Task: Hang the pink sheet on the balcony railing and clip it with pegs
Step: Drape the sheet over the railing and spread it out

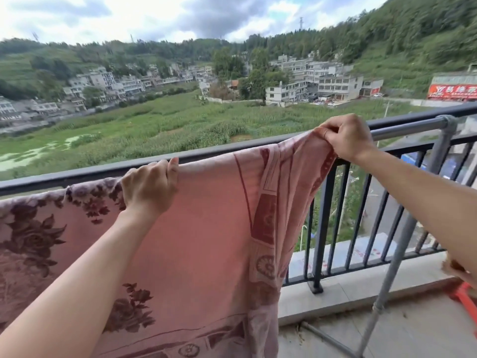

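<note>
The pink cotton sheet with dark red floral and border print (201, 228) is draped over the dark grey metal balcony railing (77, 177), most of it hanging down the near side, with its right edge bunched into folds. The left hand (149, 187) is closed over the top fold of the sheet where it crosses the rail, fingers curled and thumb up. The right hand (348, 136) is further along the railing to the right, pinching the sheet's upper corner tight between fingers and thumb, lifted just above the rail and in front of a lighter grey steel pipe frame (413, 126) that stands just inside the railing. No pegs are visible. The step in hand looks like spreading the sheet: it would go best if the right hand draws the corner rightward along the rail until the bunched folds flatten, while the left pins the cloth so it does not slide, keeping enough overhang on both sides to hold before clipping.
</note>
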A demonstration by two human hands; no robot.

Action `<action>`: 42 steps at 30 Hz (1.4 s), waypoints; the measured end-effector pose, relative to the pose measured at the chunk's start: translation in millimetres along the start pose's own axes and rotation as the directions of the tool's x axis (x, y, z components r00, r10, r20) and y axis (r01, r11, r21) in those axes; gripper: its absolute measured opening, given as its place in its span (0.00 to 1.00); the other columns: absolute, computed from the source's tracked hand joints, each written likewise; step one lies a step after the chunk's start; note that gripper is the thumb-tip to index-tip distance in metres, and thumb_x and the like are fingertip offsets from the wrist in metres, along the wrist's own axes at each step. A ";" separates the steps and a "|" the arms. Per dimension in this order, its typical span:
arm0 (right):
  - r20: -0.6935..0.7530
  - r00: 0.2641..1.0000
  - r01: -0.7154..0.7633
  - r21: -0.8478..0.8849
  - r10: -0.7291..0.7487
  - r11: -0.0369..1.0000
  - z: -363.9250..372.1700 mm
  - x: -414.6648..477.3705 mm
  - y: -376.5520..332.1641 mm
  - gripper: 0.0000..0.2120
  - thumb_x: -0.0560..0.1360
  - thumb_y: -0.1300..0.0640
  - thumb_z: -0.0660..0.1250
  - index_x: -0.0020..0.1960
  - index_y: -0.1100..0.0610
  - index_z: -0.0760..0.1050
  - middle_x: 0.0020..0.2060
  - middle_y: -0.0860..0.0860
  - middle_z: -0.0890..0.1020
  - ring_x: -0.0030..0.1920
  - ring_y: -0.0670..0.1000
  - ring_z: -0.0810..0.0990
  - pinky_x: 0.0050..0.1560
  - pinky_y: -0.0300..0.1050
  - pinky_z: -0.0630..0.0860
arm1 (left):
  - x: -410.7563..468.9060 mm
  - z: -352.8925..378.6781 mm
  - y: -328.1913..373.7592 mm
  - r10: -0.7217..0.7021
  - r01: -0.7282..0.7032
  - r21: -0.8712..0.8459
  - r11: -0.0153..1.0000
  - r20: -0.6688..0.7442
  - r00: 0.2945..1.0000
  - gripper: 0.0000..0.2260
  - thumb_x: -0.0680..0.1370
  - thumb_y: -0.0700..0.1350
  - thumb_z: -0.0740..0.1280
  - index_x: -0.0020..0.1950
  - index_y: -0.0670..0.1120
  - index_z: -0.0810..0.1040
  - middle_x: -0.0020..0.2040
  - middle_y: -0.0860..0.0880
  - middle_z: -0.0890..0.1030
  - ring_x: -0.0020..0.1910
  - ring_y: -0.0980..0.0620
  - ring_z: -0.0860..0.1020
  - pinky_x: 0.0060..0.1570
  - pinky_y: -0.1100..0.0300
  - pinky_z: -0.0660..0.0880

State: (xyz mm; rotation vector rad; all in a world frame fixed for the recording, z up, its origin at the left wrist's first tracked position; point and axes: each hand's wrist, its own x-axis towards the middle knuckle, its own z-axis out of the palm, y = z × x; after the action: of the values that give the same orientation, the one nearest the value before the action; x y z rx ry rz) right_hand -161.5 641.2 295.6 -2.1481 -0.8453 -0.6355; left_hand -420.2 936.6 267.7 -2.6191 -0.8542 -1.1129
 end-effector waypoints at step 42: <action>-0.013 0.999 0.035 0.287 -0.032 0.957 -118.3 -17.8 139.3 0.07 0.76 0.54 0.69 0.45 0.57 0.83 0.31 0.45 0.81 0.29 0.45 0.76 0.29 0.37 0.72 | -24.3 12.0 309.7 0.216 -0.243 -0.278 0.929 -0.123 0.969 0.12 0.78 0.50 0.66 0.54 0.43 0.76 0.53 0.45 0.76 0.54 0.44 0.74 0.58 0.48 0.69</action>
State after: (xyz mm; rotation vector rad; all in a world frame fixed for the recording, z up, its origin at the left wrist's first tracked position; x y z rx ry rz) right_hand -92.1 471.2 294.0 -1.8713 -0.9114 -0.5040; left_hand -251.0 675.9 262.1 -2.7794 -0.3734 -1.3671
